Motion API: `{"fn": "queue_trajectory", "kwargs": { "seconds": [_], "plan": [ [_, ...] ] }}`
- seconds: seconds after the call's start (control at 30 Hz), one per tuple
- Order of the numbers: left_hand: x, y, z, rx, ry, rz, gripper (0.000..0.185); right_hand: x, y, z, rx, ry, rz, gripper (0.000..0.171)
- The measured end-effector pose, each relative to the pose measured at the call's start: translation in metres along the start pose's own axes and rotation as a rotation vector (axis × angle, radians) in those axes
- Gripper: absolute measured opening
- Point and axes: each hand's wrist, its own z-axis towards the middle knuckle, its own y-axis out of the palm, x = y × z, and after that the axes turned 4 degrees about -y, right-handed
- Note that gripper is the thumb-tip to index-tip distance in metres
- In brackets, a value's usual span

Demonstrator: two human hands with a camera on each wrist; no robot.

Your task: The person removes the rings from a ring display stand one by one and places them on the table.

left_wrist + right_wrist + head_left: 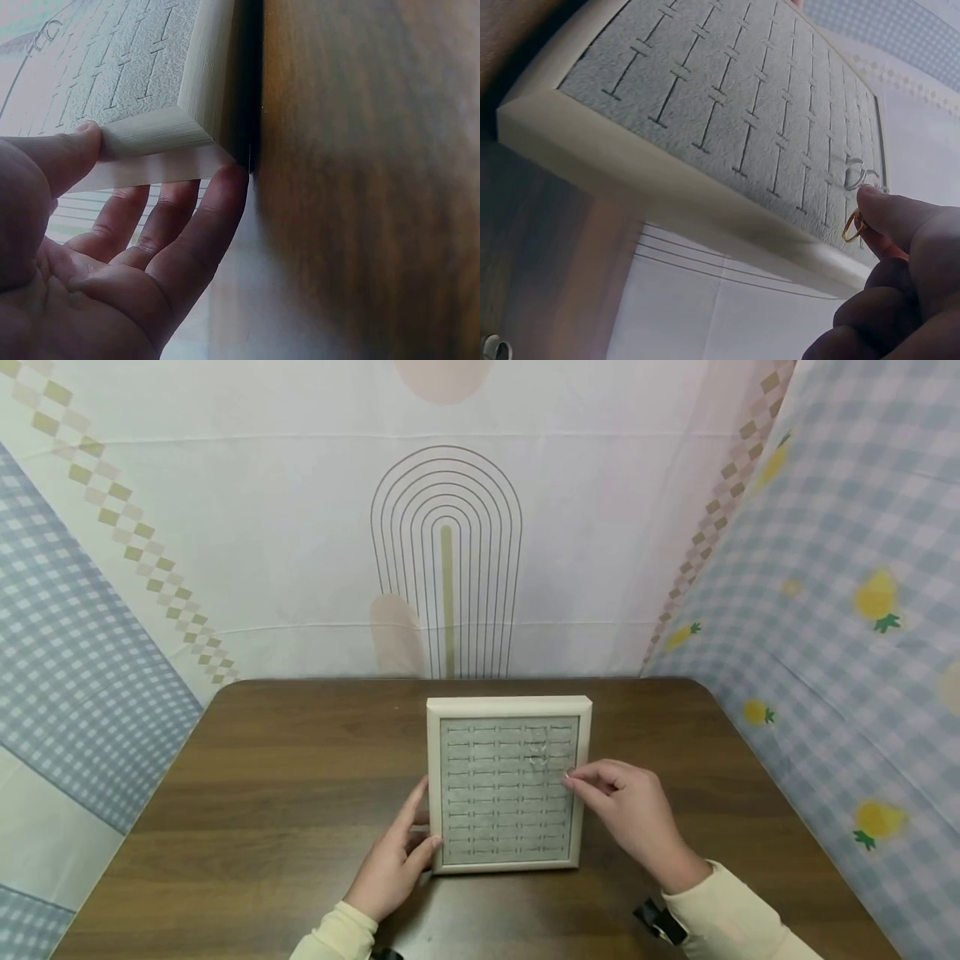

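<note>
Silver rings [859,174]: blurred, count indeterminate.
Gold ring [853,226]: partly hidden behind right hand [900,277] fingertip.
Left hand [97,255]: palm cut off by frame edge.
Tabletop [375,187]: surface blurred.

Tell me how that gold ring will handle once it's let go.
The ring, pinched by the right hand, looks thin and round, so it could roll off. Small and smooth, it probably slips easily. The tray has slits that would likely hold it upright.
</note>
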Motion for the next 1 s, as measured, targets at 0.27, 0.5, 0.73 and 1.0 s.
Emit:
{"fn": "queue_trajectory", "kwargs": {
  "seconds": [0.27, 0.5, 0.73, 1.0],
  "plan": [
    [0.000, 0.000, 0.000, 0.020, -0.008, 0.006, 0.085, 0.005, -0.004, -0.007, -0.010, 0.049, -0.012, 0.010],
    [0.001, 0.000, 0.000, 0.022, -0.011, -0.003, 0.086, 0.011, -0.009, -0.015, -0.008, 0.105, -0.007, 0.010],
    [0.001, 0.001, -0.001, 0.035, -0.005, 0.013, 0.086, 0.024, -0.015, -0.022, -0.040, 0.230, 0.006, 0.007],
    [0.001, 0.002, -0.001, 0.032, -0.004, 0.005, 0.086, 0.050, -0.017, -0.029, -0.078, 0.320, 0.022, 0.008]
  ]
}}
